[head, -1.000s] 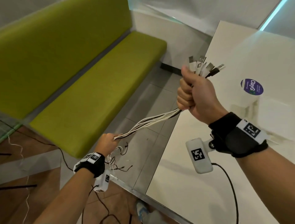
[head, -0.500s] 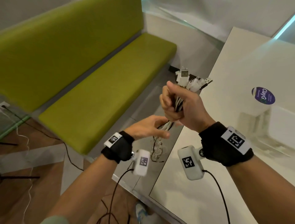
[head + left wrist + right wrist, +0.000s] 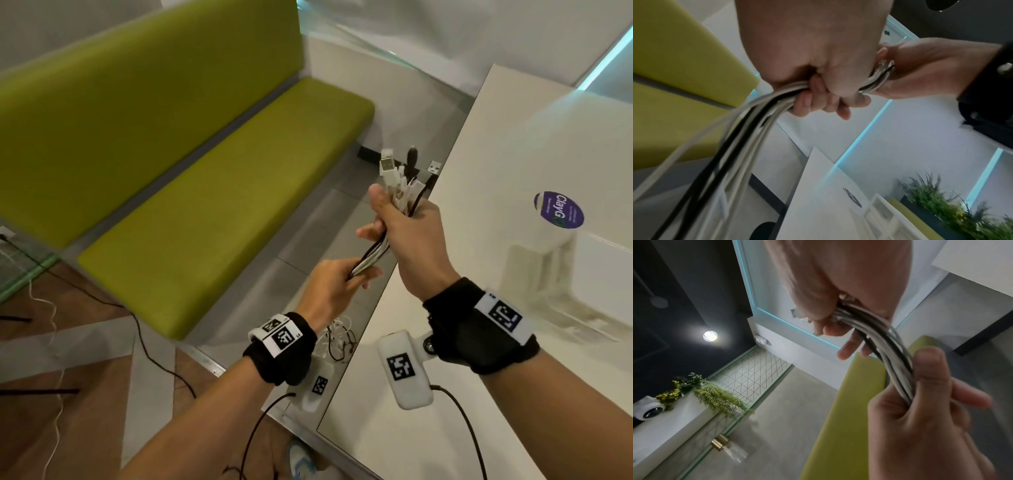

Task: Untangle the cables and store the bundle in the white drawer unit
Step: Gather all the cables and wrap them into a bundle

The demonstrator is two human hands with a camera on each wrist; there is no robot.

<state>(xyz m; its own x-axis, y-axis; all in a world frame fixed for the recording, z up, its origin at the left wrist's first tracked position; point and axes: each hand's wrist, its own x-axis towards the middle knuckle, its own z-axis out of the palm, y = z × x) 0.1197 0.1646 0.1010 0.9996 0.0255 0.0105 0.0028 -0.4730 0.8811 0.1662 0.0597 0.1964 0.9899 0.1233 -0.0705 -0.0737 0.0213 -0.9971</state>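
I am gripping a bundle of thin, smooth, mostly white cables with one black strand (image 3: 376,251) in both hands, out in the air beside the edge of the glossy white worktop (image 3: 394,438). My right hand (image 3: 407,236) is curling its fingers and thumb round the upper part of the bundle, just under the fan of plugs (image 3: 404,174), flat white and metal ends and one rounded black one, which are sticking up out of my fist. My left hand (image 3: 334,287) is wrapping its fingers round the same bundle a little lower, close beneath the right, and in the left wrist view the strands are streaming out of that fist (image 3: 816,78) towards the camera, blurred. The loose, tangled tails of the cables (image 3: 337,337) are hanging below my left wrist. To my left is running a long bench with a padded, matte yellow-green seat and backrest (image 3: 205,212). On the worktop, to the right, a white boxy drawer unit (image 3: 579,284) is standing, with a round purple sticker (image 3: 558,209) near it; its outline is faint and blurred.
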